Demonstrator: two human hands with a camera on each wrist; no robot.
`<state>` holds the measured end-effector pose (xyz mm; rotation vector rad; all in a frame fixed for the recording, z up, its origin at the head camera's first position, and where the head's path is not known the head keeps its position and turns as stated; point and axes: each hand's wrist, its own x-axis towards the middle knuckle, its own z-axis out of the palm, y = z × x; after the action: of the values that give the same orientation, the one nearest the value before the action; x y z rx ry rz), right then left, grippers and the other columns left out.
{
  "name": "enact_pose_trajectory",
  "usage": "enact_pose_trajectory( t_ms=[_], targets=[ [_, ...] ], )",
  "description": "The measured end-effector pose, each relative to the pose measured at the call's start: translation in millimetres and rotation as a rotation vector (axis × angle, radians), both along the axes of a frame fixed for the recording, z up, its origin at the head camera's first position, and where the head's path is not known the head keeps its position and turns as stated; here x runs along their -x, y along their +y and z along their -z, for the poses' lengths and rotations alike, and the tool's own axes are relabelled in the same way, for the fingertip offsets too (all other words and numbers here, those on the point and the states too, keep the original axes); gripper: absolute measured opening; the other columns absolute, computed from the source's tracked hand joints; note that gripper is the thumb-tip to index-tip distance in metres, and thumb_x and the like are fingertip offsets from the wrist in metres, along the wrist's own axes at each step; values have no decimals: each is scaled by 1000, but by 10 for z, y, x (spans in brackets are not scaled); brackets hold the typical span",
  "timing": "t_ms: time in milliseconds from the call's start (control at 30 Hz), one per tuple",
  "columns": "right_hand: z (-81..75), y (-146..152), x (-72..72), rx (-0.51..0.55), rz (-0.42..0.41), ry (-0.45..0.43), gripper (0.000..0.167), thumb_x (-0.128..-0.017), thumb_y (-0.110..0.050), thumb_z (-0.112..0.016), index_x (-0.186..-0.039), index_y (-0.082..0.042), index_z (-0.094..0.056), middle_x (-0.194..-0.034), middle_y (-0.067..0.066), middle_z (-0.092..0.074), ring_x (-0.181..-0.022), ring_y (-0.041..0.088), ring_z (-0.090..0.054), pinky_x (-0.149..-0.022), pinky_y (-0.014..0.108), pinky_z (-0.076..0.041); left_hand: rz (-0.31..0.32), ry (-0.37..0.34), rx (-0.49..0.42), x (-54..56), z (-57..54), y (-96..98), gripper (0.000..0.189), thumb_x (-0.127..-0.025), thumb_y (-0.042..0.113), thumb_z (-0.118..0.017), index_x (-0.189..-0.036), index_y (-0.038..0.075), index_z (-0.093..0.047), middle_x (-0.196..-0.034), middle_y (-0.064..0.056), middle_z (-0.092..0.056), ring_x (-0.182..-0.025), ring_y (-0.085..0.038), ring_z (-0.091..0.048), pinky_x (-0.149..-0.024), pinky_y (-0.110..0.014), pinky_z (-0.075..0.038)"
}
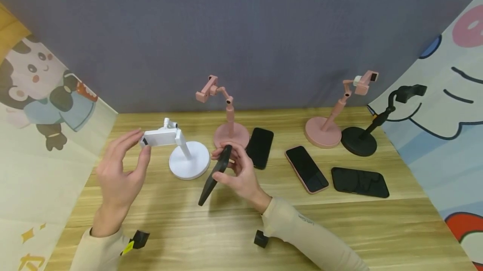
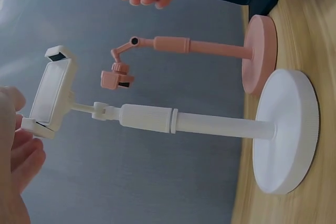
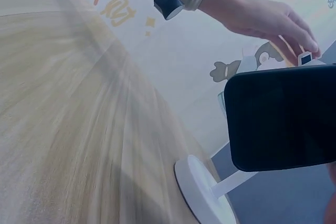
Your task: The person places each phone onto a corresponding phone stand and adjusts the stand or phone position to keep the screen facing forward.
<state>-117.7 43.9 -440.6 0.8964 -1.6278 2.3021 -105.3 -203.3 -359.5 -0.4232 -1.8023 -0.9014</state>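
Note:
My left hand is at the left end of the white phone stand's clamp, with thumb and fingers pinching that end. In the left wrist view, the white phone stand shows its round base, pole and clamp, with nothing in the clamp. My right hand grips a black smartphone between thumb and fingers, tilted above the table, just right of the white base. In the right wrist view the phone's dark screen hides part of the white stand.
Behind my right hand stands a pink phone stand, beside a black phone lying flat. Farther right are another pink stand, a black stand, a pink-edged phone and a black phone. A grey panel closes the back.

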Motion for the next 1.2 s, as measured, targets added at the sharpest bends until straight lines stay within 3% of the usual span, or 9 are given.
enact_pose_trajectory(
  t_ms=[200,367,633,733,833,967,1200],
  targets=[
    [-50,-48,8,-12,-13,42,85,-90,-42,-81,-136,18,-42,-116,47,-55,-113,13,-67,-91,34,-61,41,-65,-17,-8,34,-23,25,-95,8,-72,-105,-14,-72,-108,-29,-72,-108,-17,-70,-94,-12,-52],
    [-120,-93,-15,-29,-26,55,83,-90,-43,-80,-137,14,-43,-117,45,-56,-113,14,-67,-91,34,-60,54,-91,-37,-6,71,-42,19,-89,-6,-73,-107,-15,-72,-110,-28,-72,-109,-10,-68,-92,-12,-53],
    [-326,-158,-27,-57,-55,92,88,-88,-46,-81,-137,15,-40,-118,42,-57,-112,14,-67,-91,37,-61,89,-108,-72,12,123,-74,21,-88,-9,-75,-107,-16,-71,-114,-30,-72,-112,-3,-67,-92,-13,-54],
    [-467,-181,-16,-80,-81,121,88,-87,-45,-82,-138,14,-41,-119,41,-58,-113,24,-69,-92,43,-60,101,-108,-87,20,134,-75,20,-88,-10,-74,-107,-16,-71,-113,-31,-71,-112,-2,-67,-91,-12,-54],
    [-622,-202,-3,-103,-115,150,79,-84,-19,-87,-139,13,-41,-121,40,-58,-113,37,-67,-94,47,-59,118,-101,-105,27,143,-69,19,-89,-10,-74,-106,-17,-70,-112,-32,-71,-110,-3,-68,-89,-13,-55],
    [-815,-246,14,-141,-131,193,84,-67,17,-82,-139,12,-41,-122,36,-60,-113,42,-66,-95,45,-59,139,-90,-115,41,154,-52,19,-90,-8,-74,-106,-18,-70,-110,-33,-71,-109,-3,-69,-88,-13,-55],
    [-1040,-353,40,-158,-132,283,88,-61,19,-85,-136,15,-41,-119,35,-61,-110,37,-68,-94,43,-61,129,-93,-110,51,157,-37,20,-89,-9,-74,-107,-17,-70,-110,-32,-71,-108,-1,-68,-87,-12,-55]
  ],
)
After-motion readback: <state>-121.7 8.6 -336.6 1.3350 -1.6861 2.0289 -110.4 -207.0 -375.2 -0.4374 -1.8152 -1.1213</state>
